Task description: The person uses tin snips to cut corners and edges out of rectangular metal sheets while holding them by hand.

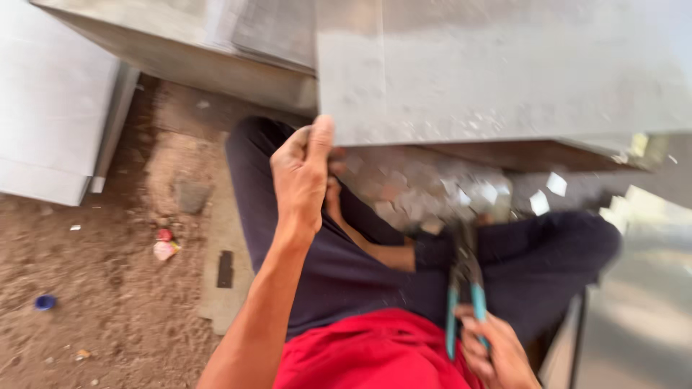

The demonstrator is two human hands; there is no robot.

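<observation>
I sit cross-legged on the ground in dark trousers and a red shirt. My left hand (303, 169) grips the near edge of a large grey metal sheet (497, 68) that lies in front of me, thumb up against its corner. My right hand (494, 349) is closed around the blue handles of a pair of tin snips (465, 288), whose dark jaws point up toward the sheet's lower edge. The picture is blurred by motion.
Many small shiny metal offcuts (432, 191) lie on the ground between my legs and the sheet. More grey sheets (50, 101) are stacked at the left and at the back. Bare dirt at the left holds a blue cap (45, 302) and small litter (164, 248).
</observation>
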